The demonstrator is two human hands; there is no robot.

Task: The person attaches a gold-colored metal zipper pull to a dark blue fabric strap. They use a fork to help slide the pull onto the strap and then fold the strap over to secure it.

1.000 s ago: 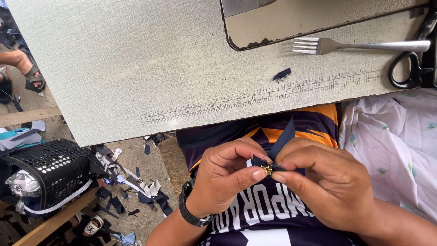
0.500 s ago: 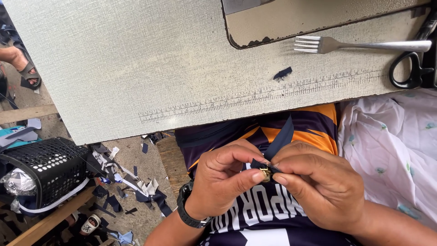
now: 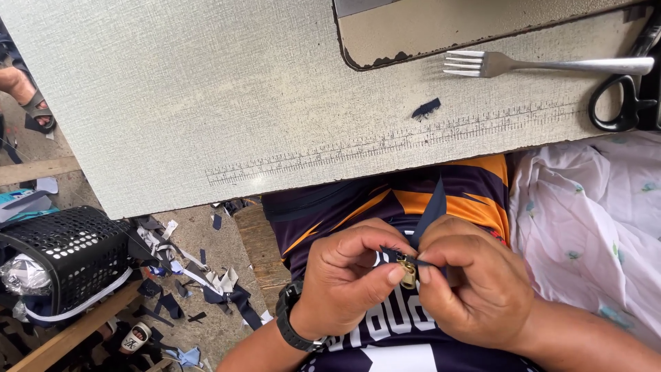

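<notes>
Little has shifted since earlier — left hand (image 3: 351, 282) and right hand (image 3: 475, 286) stay pinched on a brass zipper slider (image 3: 407, 270), apparently threaded on dark tape (image 3: 428, 213), below the worktop (image 3: 206, 89).

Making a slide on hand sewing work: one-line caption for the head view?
Both hands, left hand and right hand, pinch a small brass zipper slider on dark tape below the table.

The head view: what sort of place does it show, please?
Probably a small tailoring or sewing workshop. A work table has a measuring scale marked along its edge, black scissors lie on it, and cloth scraps litter the floor. Both hands, left hand and right hand, pinch a brass zipper slider.
</notes>
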